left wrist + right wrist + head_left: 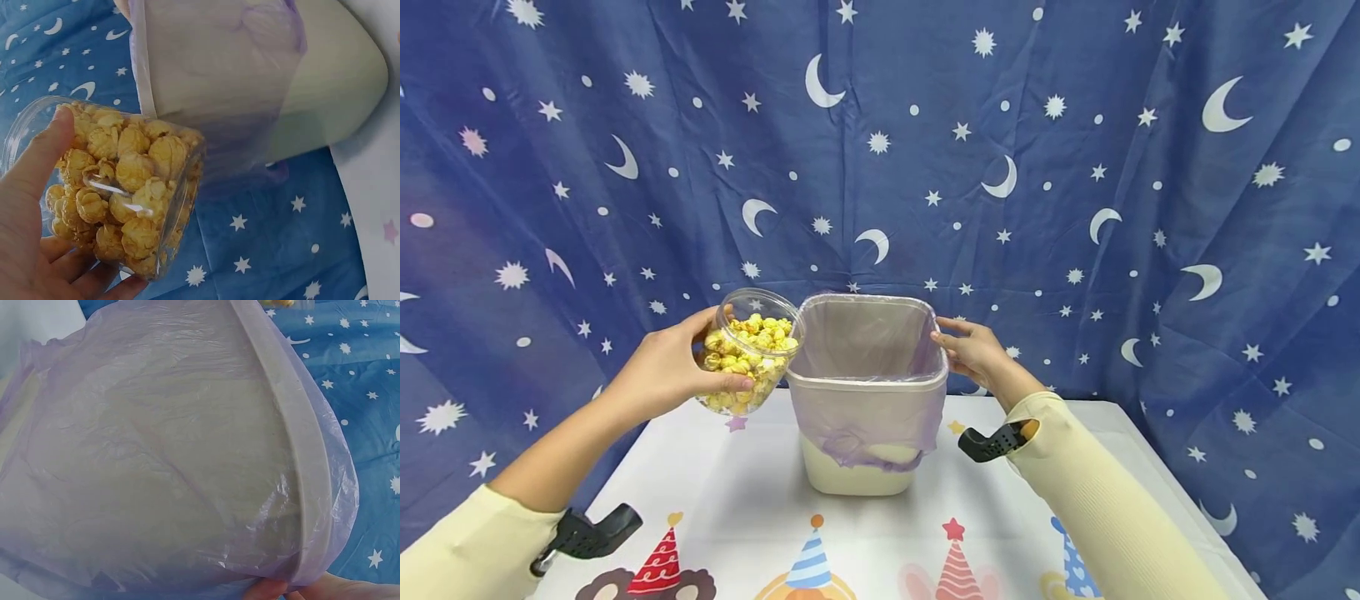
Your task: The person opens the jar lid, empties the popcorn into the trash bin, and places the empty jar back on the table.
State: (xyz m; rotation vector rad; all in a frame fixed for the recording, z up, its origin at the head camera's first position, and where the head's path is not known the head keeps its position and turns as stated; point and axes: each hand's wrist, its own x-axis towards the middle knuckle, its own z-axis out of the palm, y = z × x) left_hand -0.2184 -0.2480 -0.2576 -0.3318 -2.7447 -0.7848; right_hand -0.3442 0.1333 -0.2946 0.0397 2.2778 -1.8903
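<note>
My left hand (670,367) grips a clear plastic jar (751,354) of yellow popcorn (134,169), with the thumb on one side and fingers around the other. The jar has no lid on its mouth and is tilted, held off the table beside the left rim of a white trash can (859,479). A thin purple trash bag (868,417) lines the can and folds down over its outside. At the right rim, my right hand (981,354) holds the lined edge, its fingertips on the bag in the right wrist view; part of that hand is hidden.
The can stands on a white table (737,483) printed with party-hat animals along the front. Behind hangs a blue curtain (880,150) with moons and stars. A black wrist mount (992,442) sits on each forearm.
</note>
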